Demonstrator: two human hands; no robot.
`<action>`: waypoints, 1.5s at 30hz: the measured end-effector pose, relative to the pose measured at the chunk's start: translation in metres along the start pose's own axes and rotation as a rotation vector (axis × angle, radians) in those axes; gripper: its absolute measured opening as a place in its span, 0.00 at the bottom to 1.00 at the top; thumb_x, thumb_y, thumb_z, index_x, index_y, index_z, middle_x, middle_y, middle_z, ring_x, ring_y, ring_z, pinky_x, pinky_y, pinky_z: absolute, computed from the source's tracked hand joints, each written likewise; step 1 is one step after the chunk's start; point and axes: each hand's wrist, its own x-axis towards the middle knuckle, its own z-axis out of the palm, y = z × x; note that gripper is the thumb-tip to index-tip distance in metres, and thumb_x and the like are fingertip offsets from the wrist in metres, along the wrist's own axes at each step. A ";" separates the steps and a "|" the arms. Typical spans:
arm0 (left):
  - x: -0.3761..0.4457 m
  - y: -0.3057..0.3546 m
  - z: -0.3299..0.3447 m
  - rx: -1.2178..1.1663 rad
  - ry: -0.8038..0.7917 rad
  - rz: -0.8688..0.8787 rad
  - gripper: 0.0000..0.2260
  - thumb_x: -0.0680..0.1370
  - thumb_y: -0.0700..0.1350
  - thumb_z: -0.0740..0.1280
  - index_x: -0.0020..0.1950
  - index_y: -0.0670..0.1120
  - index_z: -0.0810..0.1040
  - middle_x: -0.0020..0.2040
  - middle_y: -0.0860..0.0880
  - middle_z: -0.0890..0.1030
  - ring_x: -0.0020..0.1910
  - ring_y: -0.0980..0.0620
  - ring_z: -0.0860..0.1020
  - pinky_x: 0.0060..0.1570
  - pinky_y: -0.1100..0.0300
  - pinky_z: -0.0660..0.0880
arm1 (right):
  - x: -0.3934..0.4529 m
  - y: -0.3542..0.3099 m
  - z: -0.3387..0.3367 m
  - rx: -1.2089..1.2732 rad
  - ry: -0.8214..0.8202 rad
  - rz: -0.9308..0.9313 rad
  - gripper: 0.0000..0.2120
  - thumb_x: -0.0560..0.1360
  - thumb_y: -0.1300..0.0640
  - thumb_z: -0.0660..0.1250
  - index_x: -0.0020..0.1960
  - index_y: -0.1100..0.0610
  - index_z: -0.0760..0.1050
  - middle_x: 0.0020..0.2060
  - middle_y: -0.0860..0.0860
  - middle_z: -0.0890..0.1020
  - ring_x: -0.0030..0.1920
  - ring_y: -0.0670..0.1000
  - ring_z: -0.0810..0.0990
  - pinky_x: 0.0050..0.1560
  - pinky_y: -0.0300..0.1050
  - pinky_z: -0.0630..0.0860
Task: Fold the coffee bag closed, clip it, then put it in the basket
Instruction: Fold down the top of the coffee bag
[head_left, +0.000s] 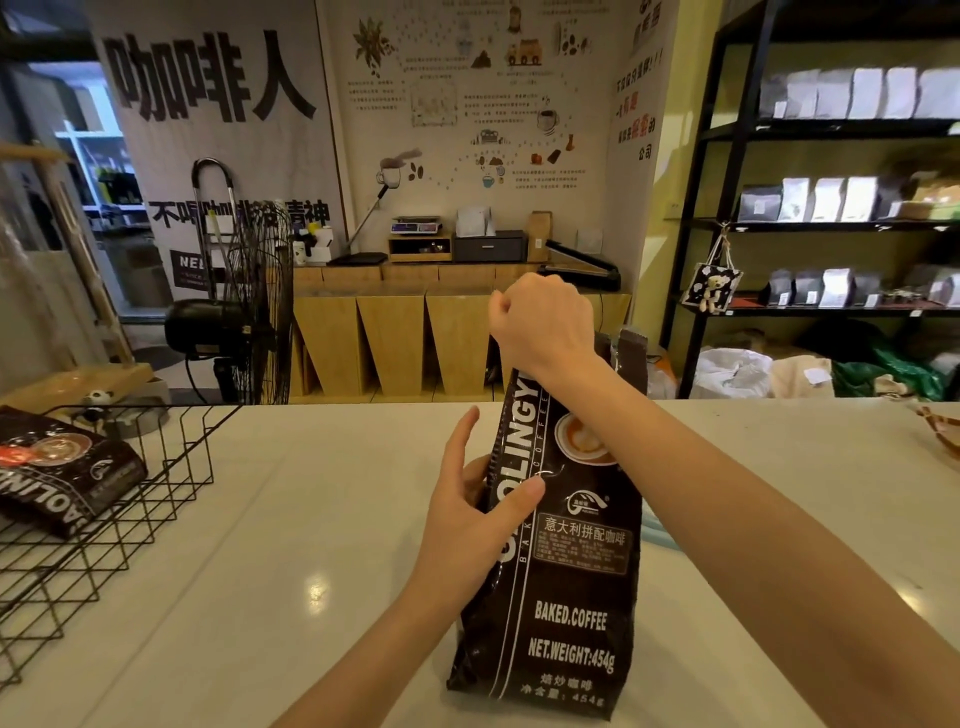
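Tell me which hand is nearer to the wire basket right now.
Left. The left hand steadies the middle of the coffee bag, on the side facing the wire basket. The right hand grips the bag's top, higher and farther from the basket.

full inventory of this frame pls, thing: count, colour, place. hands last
coffee bag: 1, dark brown with white print, upright on the counter, centre, top not yet folded
second coffee bag: 1, dark brown, lying in the basket
basket: 1, black wire, far left on the counter
counter: 1, white, foreground
floor fan: 1, black, behind the counter, left
shelving: 1 unit, black, right, holding white and dark pouches
wooden cabinets: a row, light brown, back wall
pale blue object: 1, mostly hidden behind the bag's right edge, cannot identify
left hand: 1, holding the bag's left side at mid-height
right hand: 1, closed on the bag's top
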 end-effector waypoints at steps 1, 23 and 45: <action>0.001 0.001 0.000 0.008 0.003 0.003 0.30 0.69 0.42 0.70 0.63 0.63 0.61 0.52 0.51 0.81 0.47 0.56 0.82 0.38 0.61 0.79 | 0.001 0.001 -0.001 -0.002 0.014 0.010 0.21 0.77 0.54 0.55 0.25 0.54 0.63 0.21 0.46 0.65 0.26 0.49 0.70 0.31 0.42 0.67; -0.001 -0.021 -0.007 -0.098 0.063 -0.046 0.09 0.76 0.47 0.59 0.53 0.55 0.76 0.43 0.53 0.86 0.43 0.53 0.83 0.34 0.65 0.78 | -0.134 0.047 -0.010 0.506 0.141 0.247 0.26 0.74 0.44 0.58 0.69 0.52 0.60 0.70 0.49 0.64 0.70 0.44 0.59 0.71 0.36 0.56; 0.019 0.003 -0.015 -0.071 -0.045 0.040 0.18 0.70 0.51 0.60 0.60 0.55 0.71 0.44 0.59 0.85 0.45 0.57 0.82 0.37 0.67 0.77 | -0.145 0.042 -0.010 1.498 -0.313 0.808 0.19 0.64 0.45 0.66 0.49 0.56 0.79 0.41 0.53 0.86 0.42 0.51 0.84 0.42 0.46 0.79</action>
